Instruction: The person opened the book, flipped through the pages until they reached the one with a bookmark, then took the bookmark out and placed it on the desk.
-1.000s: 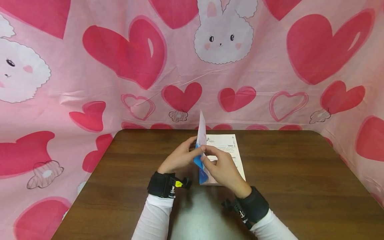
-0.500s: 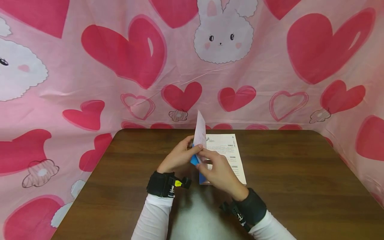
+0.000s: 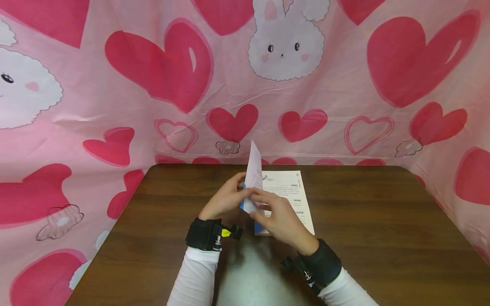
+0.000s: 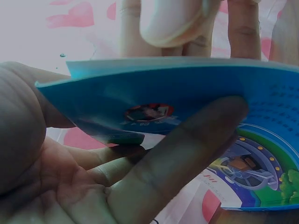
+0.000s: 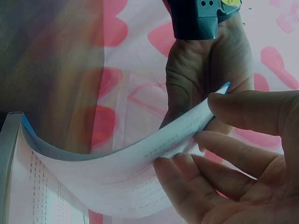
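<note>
A book (image 3: 286, 191) with a blue cover (image 4: 93, 102) lies open on the table, its printed page facing up. Its front cover and some white leaves (image 5: 135, 172) stand raised in a curve. My left hand (image 3: 226, 197) holds the raised part from the left; in the left wrist view one long digit lies across the blue cover. From the right, my right hand (image 3: 281, 216) grips the near edge of the leaves with thumb and fingers. In the right wrist view its thumb (image 5: 252, 112) sits at the leaf corner. Part of the left hand is hidden behind the leaves.
The brown wooden table (image 3: 367, 221) extends to both sides of the book. A pink cloth (image 3: 214, 93) with hearts and rabbits hangs behind and at the sides. Black straps with small cameras (image 3: 203, 233) are on both wrists.
The raised cover and leaves have tilted slightly left, showing more of their white inner face. Both hands have shifted a little left, with the right fingers now further over the leaf.
</note>
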